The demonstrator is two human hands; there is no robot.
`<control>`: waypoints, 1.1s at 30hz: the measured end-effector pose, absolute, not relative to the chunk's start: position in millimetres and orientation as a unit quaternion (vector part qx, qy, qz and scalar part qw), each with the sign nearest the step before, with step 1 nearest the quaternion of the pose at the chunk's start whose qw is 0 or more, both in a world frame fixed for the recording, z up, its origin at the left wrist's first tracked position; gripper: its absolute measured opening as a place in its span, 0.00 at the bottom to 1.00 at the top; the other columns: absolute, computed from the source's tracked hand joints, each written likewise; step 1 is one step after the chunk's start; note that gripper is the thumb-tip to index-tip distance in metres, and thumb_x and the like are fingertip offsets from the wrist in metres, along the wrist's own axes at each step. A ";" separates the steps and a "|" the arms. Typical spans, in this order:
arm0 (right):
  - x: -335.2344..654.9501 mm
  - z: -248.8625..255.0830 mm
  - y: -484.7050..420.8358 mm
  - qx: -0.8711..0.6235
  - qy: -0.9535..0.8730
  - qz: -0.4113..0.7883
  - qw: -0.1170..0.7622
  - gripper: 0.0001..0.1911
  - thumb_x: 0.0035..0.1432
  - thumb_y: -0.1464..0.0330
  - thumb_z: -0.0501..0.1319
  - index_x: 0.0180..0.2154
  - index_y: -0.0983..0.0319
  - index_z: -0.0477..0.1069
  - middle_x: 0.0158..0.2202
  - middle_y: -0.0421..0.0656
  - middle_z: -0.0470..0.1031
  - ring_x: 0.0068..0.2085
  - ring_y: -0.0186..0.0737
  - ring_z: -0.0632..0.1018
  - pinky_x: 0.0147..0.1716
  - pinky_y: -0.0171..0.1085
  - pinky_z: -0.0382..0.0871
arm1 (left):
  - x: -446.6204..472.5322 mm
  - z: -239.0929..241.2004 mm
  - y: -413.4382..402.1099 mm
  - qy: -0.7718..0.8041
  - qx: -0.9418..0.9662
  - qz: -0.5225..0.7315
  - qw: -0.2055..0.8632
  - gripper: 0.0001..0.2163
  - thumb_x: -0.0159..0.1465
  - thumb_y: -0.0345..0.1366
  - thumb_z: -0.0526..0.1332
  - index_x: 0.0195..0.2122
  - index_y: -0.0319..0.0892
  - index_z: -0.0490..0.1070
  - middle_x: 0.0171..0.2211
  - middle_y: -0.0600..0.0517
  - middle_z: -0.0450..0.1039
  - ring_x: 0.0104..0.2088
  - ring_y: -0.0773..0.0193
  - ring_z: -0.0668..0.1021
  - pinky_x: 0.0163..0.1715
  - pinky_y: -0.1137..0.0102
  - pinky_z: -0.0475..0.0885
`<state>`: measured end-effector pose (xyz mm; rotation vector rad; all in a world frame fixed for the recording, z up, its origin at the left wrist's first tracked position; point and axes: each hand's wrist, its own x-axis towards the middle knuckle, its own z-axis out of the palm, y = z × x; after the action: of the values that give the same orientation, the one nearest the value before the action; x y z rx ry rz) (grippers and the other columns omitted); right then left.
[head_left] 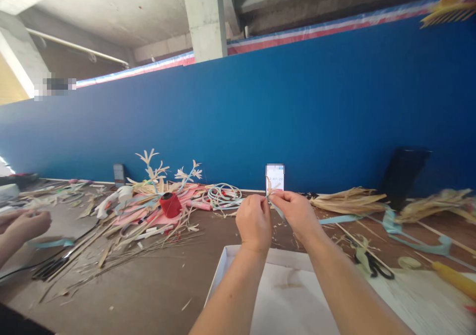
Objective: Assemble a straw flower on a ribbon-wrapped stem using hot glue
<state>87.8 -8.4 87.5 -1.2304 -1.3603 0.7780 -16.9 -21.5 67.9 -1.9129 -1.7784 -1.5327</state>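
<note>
My left hand [255, 222] is closed, pinching the stem end of a small dried-husk flower [273, 185] whose pale petals stick up above the fingertips. Close beside it, my right hand [295, 213] is closed too, thumb and forefinger pressed on a light blue ribbon [344, 219] at the flower's base. This ribbon trails off to the right across the table. The thin stem itself is mostly hidden by the fingers. Under my forearms lies a shallow white box [293, 295].
A phone [275, 176] leans on the blue partition [297, 112]. Left stand finished flowers [152, 169], a red thread spool [170, 205] and a white glue gun [111, 201]. Husk bundles [349, 200] and scissors [372, 263] lie right. Another person's hands [28, 226] work far left.
</note>
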 end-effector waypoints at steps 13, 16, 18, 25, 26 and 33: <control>78.7 84.9 -7.4 -0.482 -0.503 0.376 0.612 0.15 0.44 0.62 0.63 0.33 0.64 0.77 0.33 0.45 0.78 0.38 0.44 0.75 0.40 0.38 0.65 | -9.9 67.6 -15.8 -0.572 -0.653 -0.446 0.220 0.09 0.63 0.33 0.50 0.28 0.41 0.65 0.27 0.50 0.69 0.32 0.60 0.69 0.34 0.67 0.58; 78.7 81.5 -6.3 -0.485 -0.501 0.366 0.616 0.16 0.45 0.61 0.62 0.34 0.64 0.76 0.32 0.45 0.78 0.37 0.43 0.75 0.39 0.37 0.66 | -7.6 65.8 -15.4 -0.571 -0.650 -0.453 0.215 0.09 0.63 0.33 0.50 0.28 0.41 0.66 0.27 0.50 0.69 0.32 0.61 0.69 0.34 0.67 0.58; 79.3 79.4 -5.2 -0.494 -0.507 0.351 0.613 0.15 0.46 0.60 0.61 0.32 0.64 0.76 0.33 0.44 0.78 0.37 0.43 0.75 0.38 0.36 0.65 | -6.1 64.0 -15.2 -0.572 -0.648 -0.458 0.208 0.09 0.63 0.33 0.50 0.28 0.41 0.66 0.27 0.49 0.69 0.32 0.61 0.69 0.34 0.67 0.58; 88.9 81.1 -1.3 -0.525 -0.553 0.306 0.570 0.14 0.46 0.60 0.60 0.30 0.63 0.77 0.34 0.45 0.78 0.38 0.43 0.75 0.38 0.36 0.64 | -6.2 58.4 -15.0 -0.563 -0.649 -0.504 0.086 0.09 0.64 0.35 0.50 0.35 0.43 0.69 0.31 0.50 0.73 0.33 0.61 0.73 0.34 0.68 0.63; 91.2 81.8 -0.7 -0.525 -0.562 0.306 0.561 0.14 0.46 0.59 0.60 0.30 0.63 0.77 0.33 0.44 0.78 0.36 0.42 0.75 0.36 0.36 0.64 | -7.1 58.1 -15.2 -0.554 -0.647 -0.521 0.048 0.09 0.63 0.35 0.50 0.38 0.43 0.69 0.33 0.49 0.74 0.34 0.62 0.74 0.35 0.68 0.64; 108.5 90.2 -0.2 -0.533 -0.551 0.363 0.530 0.17 0.44 0.57 0.62 0.30 0.64 0.75 0.28 0.43 0.75 0.22 0.33 0.68 0.20 0.32 0.59 | -11.9 64.3 -24.6 -0.452 -0.584 -0.611 -0.285 0.20 0.56 0.37 0.61 0.50 0.45 0.63 0.47 0.45 0.69 0.35 0.64 0.76 0.34 0.70 0.70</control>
<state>108.5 -0.2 90.2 -1.2722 -1.3166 0.8663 -11.9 -24.6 64.3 -2.2669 -1.7550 -2.3692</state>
